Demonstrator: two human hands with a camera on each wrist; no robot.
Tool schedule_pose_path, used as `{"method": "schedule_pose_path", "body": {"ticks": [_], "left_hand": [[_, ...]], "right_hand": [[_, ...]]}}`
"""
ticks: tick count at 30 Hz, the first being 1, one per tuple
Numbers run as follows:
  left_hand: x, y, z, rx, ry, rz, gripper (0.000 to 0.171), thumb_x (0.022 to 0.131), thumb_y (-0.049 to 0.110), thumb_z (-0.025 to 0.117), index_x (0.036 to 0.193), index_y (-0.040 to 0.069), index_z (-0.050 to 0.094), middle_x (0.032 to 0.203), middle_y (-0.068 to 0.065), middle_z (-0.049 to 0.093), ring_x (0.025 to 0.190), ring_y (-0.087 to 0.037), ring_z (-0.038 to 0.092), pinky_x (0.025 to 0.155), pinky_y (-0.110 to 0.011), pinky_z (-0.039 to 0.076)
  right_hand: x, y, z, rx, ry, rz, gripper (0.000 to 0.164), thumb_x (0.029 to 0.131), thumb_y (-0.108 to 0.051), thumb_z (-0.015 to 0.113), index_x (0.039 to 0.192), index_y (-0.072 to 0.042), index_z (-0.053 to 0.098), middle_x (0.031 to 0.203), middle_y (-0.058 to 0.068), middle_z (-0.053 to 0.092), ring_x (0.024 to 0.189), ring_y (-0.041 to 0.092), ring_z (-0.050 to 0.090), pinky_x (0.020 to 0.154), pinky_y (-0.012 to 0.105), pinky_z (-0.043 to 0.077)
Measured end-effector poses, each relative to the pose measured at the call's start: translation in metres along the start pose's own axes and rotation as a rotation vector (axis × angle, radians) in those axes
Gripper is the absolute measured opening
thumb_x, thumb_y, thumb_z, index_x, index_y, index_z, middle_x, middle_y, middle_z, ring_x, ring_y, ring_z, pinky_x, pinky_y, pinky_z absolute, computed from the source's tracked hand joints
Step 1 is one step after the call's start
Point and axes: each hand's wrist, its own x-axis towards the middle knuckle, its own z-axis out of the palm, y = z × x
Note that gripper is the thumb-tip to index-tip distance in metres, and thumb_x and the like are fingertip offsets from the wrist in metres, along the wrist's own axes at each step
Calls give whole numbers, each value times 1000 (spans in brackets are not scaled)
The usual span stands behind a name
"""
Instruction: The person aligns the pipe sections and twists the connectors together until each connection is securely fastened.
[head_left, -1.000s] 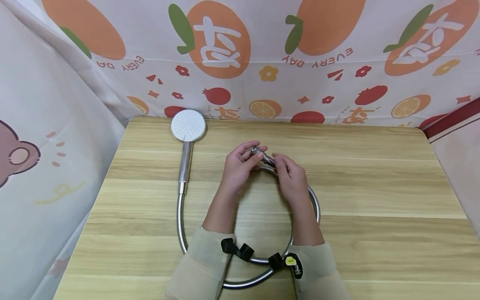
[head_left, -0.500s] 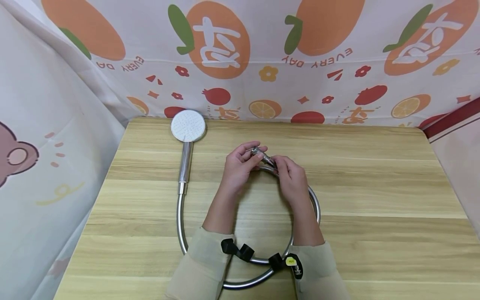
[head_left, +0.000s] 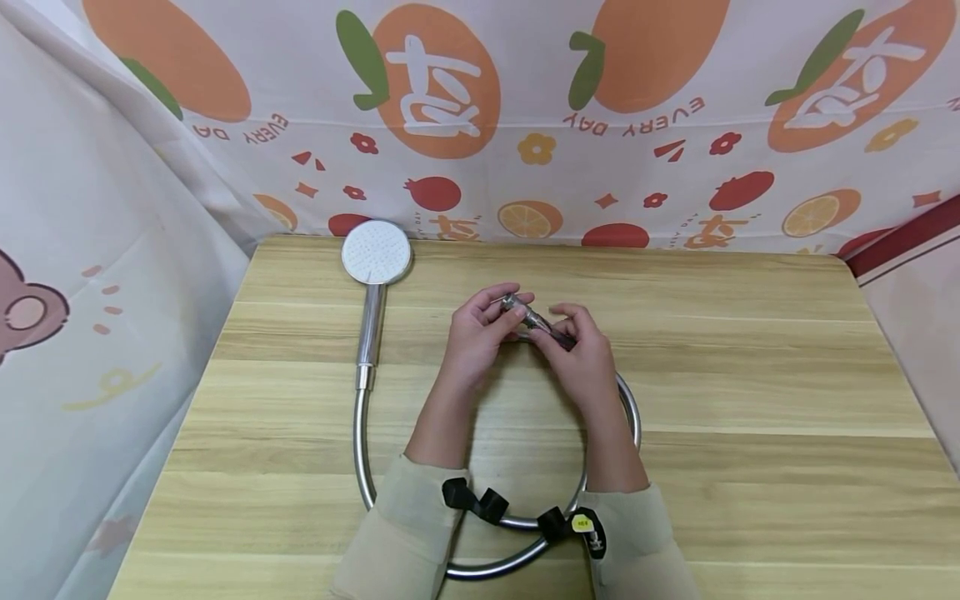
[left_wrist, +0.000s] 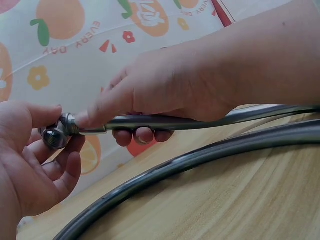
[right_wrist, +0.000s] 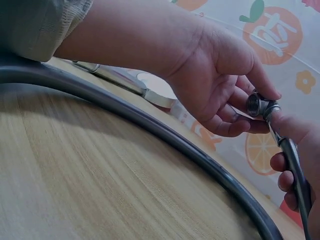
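Observation:
My left hand [head_left: 474, 333] pinches a small shiny metal fitting [right_wrist: 256, 104] with a threaded opening on its side. Against that fitting sits the metal end [left_wrist: 92, 131] of a grey shower hose [left_wrist: 155, 121]. My right hand [head_left: 587, 360] grips the hose end, thumb near the joint and several fingers curled beneath the hose. Both hands are close together above the table. From there the hose loops under the forearms to a shower head [head_left: 377, 252] with a white round face and chrome handle [head_left: 371, 327], lying at the back left.
The wood-grain table [head_left: 750, 375] extends on both sides of the arms. A fruit-print cloth [head_left: 540, 100] hangs behind its back edge, and a pale cloth [head_left: 135, 250] hangs at the left. Black straps [head_left: 492, 505] are on the sleeves.
My right hand has shifted its hold at the joint: its thumb now reaches further left and its index finger has lifted. The left hand, fitting and shower head have stayed put.

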Motion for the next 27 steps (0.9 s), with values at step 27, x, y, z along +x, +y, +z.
{"method": "schedule_pose_path", "body": {"ticks": [27], "left_hand": [[0,-1,0,8,-7,-1,32,91,8,69,123,9,63,119,-15,70,88,-9,66,68,-23,52]], "right_hand": [[0,2,1,-2,15,-24,42,95,-37,65,131,-17,58,81,4,65,74,18,60,74,36,51]]}}
